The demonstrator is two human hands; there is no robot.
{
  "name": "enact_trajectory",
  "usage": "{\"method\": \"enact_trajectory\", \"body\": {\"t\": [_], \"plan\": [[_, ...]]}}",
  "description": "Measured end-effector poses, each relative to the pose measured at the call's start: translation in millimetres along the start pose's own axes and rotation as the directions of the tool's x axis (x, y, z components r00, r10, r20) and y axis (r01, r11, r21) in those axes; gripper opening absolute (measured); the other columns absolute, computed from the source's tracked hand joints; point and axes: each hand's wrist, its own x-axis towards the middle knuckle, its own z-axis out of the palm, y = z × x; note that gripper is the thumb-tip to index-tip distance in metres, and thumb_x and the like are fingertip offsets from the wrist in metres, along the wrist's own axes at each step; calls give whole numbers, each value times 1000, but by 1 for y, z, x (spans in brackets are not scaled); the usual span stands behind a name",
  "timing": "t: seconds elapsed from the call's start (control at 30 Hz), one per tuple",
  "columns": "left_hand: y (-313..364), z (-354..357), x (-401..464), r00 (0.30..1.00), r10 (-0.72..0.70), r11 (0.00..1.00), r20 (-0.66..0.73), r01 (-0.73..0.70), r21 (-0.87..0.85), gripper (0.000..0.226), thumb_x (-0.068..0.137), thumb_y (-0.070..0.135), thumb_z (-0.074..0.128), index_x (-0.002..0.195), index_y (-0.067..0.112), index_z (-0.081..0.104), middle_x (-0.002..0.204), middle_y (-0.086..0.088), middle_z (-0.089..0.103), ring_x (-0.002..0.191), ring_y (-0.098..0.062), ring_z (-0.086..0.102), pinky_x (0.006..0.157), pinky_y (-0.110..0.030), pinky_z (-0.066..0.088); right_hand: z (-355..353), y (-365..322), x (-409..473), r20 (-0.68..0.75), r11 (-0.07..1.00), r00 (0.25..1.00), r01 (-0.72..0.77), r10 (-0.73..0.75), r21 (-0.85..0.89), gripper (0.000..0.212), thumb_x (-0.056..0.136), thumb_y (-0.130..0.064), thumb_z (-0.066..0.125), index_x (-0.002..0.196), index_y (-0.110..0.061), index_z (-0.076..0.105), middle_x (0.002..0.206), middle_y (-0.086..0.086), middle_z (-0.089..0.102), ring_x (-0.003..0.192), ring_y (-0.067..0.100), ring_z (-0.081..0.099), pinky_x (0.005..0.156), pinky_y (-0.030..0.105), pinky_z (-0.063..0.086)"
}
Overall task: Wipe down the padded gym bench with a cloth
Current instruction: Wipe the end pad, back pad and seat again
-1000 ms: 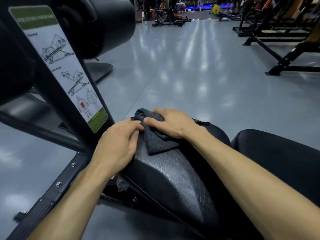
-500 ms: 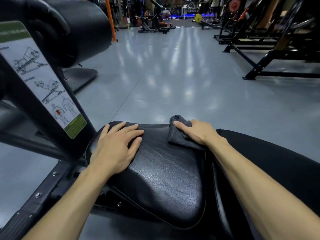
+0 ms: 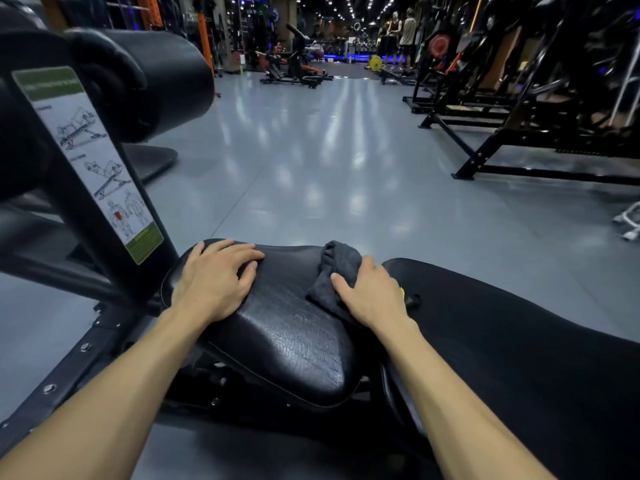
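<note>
Left hand (image 3: pixel 216 282) flat on seat pad (image 3: pixel 294 334), holding nothing; right hand (image 3: pixel 372 297) presses bunched cloth (image 3: pixel 334 271) at pad's right edge. Cloth could slip into the gap w/ next pad (image 3: pixel 519 341), imo.

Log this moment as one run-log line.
stage: wiping seat pad | left hand: flat on pad, bracing | right hand: pressing cloth on pad's right edge | long pad: untouched
</note>
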Motion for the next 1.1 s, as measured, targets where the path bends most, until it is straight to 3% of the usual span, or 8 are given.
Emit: {"method": "enact_trajectory", "body": {"t": [0.13, 0.3, 0.47, 0.6, 0.73, 0.87, 0.97, 1.1], "plan": [[10, -6, 1, 990, -36, 995, 138, 23, 96, 35, 105, 42, 38, 133, 41, 59, 151, 20, 49, 147, -17, 35, 121, -50, 20, -1, 7, -49, -141, 992, 984, 116, -109, 41, 46, 94, -37, 58, 127, -7, 49, 120, 16, 61, 106, 42, 60, 87, 46, 44], [45, -24, 0, 940, -54, 957, 338, -47, 285, 44, 106, 32, 31, 147, 31, 46, 161, 8, 37, 146, -29, 35, 118, -48, 30, -5, 30, -107, -123, 962, 976, 202, -181, 186, 56, 87, -36, 62, 138, -20, 47, 129, 3, 61, 114, 33, 58, 96, 41, 43], [70, -22, -21, 902, 190, 938, 388, -283, 200, 45, 104, 36, 39, 149, 34, 45, 161, 5, 37, 147, -22, 35, 120, -36, 28, -26, 57, -124, -108, 959, 962, 261, -250, 113, 55, 86, -37, 61, 136, -33, 39, 132, -6, 59, 115, 28, 60, 87, 39, 47], [70, -9, -17, 896, 270, 907, 352, -359, 218, 46, 105, 36, 36, 151, 35, 43, 160, 5, 39, 145, -24, 37, 119, -37, 30, -39, 108, -108, -170, 994, 985, 53, -36, 97, 56, 90, -32, 61, 140, -32, 37, 135, -4, 59, 114, 31, 61, 83, 40, 47], [77, 7, -3, 876, 338, 895, 345, -412, 172, 49, 106, 38, 27, 153, 34, 38, 163, 5, 35, 149, -25, 32, 123, -33, 20, -40, 146, -93, -236, 931, 952, -103, 194, 350, 45, 94, -33, 62, 135, -34, 45, 126, -2, 67, 110, 28, 63, 88, 42, 49], [95, 26, 20, 855, 409, 881, 320, -461, 104, 82, 84, 52, -2, 149, 36, 46, 160, 7, 40, 147, -21, 36, 123, -29, 15, -20, 138, -73, -110, 922, 979, 201, -174, 330, 56, 93, -47, 57, 147, -40, 43, 149, -21, 48, 138, 1, 40, 115, 28, 31], [95, 45, 34, 865, 409, 893, 290, -445, 69, 74, 87, 52, 5, 144, 42, 50, 157, 12, 44, 146, -19, 38, 122, -36, 25, -13, 138, -31, 26, 916, 940, 324, -339, 239, 68, 87, -66, 41, 150, -42, 38, 162, -21, 27, 152, -1, 10, 124, 27, 9], [92, 56, 34, 884, 375, 913, 279, -404, 55, 62, 92, 52, 12, 143, 49, 47, 157, 20, 40, 147, -12, 35, 122, -41, 27, -13, 144, 32, 143, 889, 880, 434, -453, 145, 78, 83, -75, 40, 152, -40, 38, 163, -15, 27, 155, 8, 9, 126, 37, 7]]}}
